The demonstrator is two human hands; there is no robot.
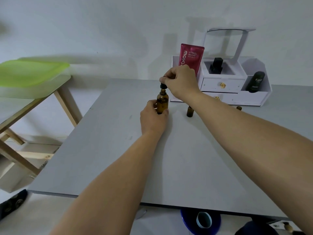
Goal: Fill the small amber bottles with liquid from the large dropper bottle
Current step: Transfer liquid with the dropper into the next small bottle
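Note:
The large amber dropper bottle (pixel 162 102) stands upright on the grey table (pixel 118 158). My left hand (pixel 152 119) grips its lower body from the left. My right hand (pixel 179 80) pinches the black dropper cap (pixel 163 85), which sits just above the bottle's neck; the glass pipette reaches down inside the bottle. A small amber bottle (pixel 190 111) stands uncapped to the right of the large one. Another small amber bottle (pixel 239 108) peeks out behind my right forearm, mostly hidden.
A white drawer organiser (pixel 225 82) stands at the back right with a pink tube (pixel 191 58), a black bottle (pixel 216 66) and a dark tube (pixel 255 82). At left is a wooden side table (pixel 33 92) with a green lid (pixel 28 72).

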